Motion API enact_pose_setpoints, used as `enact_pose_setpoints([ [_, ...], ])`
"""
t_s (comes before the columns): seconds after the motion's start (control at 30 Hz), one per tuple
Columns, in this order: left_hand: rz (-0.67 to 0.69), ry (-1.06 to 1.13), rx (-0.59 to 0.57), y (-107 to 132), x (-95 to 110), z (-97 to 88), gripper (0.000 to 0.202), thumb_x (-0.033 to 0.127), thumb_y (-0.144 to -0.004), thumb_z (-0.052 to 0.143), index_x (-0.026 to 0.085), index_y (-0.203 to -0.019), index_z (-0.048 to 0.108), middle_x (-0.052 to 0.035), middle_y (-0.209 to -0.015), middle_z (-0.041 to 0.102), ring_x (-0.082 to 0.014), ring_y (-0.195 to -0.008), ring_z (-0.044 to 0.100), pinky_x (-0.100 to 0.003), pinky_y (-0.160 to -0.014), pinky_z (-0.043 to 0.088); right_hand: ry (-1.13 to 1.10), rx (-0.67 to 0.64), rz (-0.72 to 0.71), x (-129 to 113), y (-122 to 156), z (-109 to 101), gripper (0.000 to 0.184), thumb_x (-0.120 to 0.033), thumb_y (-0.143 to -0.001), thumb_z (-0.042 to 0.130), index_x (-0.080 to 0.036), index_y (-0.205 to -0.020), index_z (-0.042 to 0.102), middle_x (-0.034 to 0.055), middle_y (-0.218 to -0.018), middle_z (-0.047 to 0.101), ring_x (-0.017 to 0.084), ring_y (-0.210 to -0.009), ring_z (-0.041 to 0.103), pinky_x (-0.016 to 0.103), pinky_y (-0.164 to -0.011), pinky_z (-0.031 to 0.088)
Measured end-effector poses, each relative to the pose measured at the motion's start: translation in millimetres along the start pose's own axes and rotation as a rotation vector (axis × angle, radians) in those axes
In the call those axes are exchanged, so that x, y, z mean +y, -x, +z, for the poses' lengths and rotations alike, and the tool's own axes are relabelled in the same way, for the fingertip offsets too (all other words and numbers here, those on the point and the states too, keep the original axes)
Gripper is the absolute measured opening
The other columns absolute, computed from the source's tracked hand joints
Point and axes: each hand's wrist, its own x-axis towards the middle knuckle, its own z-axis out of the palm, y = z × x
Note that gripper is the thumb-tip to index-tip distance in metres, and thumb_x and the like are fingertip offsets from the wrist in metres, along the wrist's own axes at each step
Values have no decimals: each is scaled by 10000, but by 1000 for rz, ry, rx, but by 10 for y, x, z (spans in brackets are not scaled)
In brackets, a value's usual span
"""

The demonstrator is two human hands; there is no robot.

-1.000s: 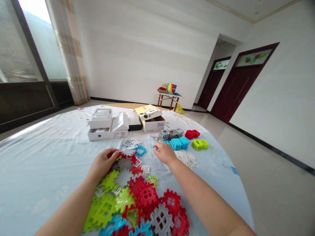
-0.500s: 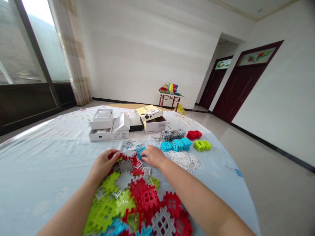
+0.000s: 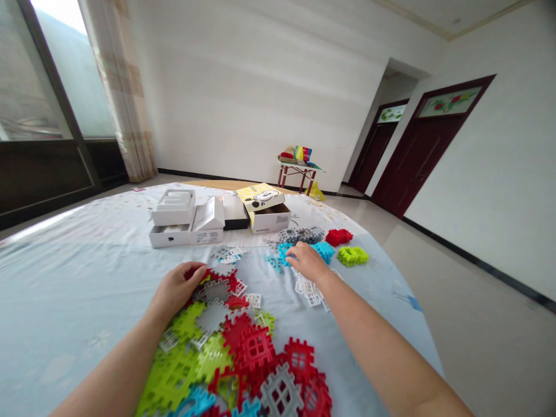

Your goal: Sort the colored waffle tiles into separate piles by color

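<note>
Head view: blue blocks (image 3: pixel 325 251) touched by right hand (image 3: pixel 307 262), pile (image 3: pixel 255 350) by left hand (image 3: pixel 176 291), grips unclear; a hasty sweep could scatter them.

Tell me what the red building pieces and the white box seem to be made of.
The red building pieces look like moulded plastic: a glossy finish, even colour throughout and crisply notched edges. The white box looks like coated cardboard, with a smooth matte surface and thin folded walls, though its exact stock is hard to tell from here.
</note>
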Motion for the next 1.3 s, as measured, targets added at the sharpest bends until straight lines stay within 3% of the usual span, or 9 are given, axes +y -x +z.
enact_pose_setpoints([
  [0.23, 8, 1, 11, -7, 2, 4, 481, 563, -655, 459, 169, -864, 638, -37, -714, 667, -188, -630, 579, -259, -568, 427, 45, 29, 32, 82, 36, 5, 217, -318, -797, 535, -202, -953, 632, 50, -859, 561, 151, -852, 516, 240, -777, 356],
  [0.5, -1, 6, 19, 6, -14, 7, 453, 537, -667, 456, 174, -867, 639, -29, -697, 663, -179, -616, 571, -251, -549, 417, 74, 38, -48, -101, 2, -9, 187, -254, -818, 495, -223, -935, 638, 52, -935, 596, 170, -925, 502, 273, -817, 331],
  [0.7, 9, 19, 18, 22, 5, 4, 455, 548, -674, 446, 182, -866, 637, -15, -634, 645, -172, -557, 556, -249, -507, 401, 19, -16, -165, -316, -117, 105, 195, -252, -815, 492, -226, -936, 641, 45, -930, 624, 170, -934, 510, 279, -835, 342],
  [0.97, -5, 80, 22, 15, 7, -6, 447, 525, -666, 471, 158, -848, 649, -27, -680, 658, -174, -622, 567, -254, -586, 413, -75, -56, -298, -687, -480, 370, 256, -201, -761, 526, -198, -1001, 616, 67, -1015, 613, 189, -1006, 494, 322, -910, 335],
  [1.1, -78, 179, 66, 26, 25, -39, 442, 526, -652, 496, 151, -818, 660, -28, -672, 660, -173, -619, 562, -252, -578, 409, -166, -56, -269, -839, -753, 486, 363, -111, -735, 466, -160, -1076, 580, 80, -1108, 580, 176, -1057, 479, 298, -932, 332],
  [1.3, -177, 358, 107, 20, 4, -44, 451, 534, -632, 525, 135, -795, 656, -12, -551, 615, -149, -509, 520, -243, -495, 390, -237, -110, -176, -1092, -1134, 677, 399, -354, -816, 409, -161, -1141, 538, 87, -1196, 529, 191, -1131, 441, 318, -962, 317],
])
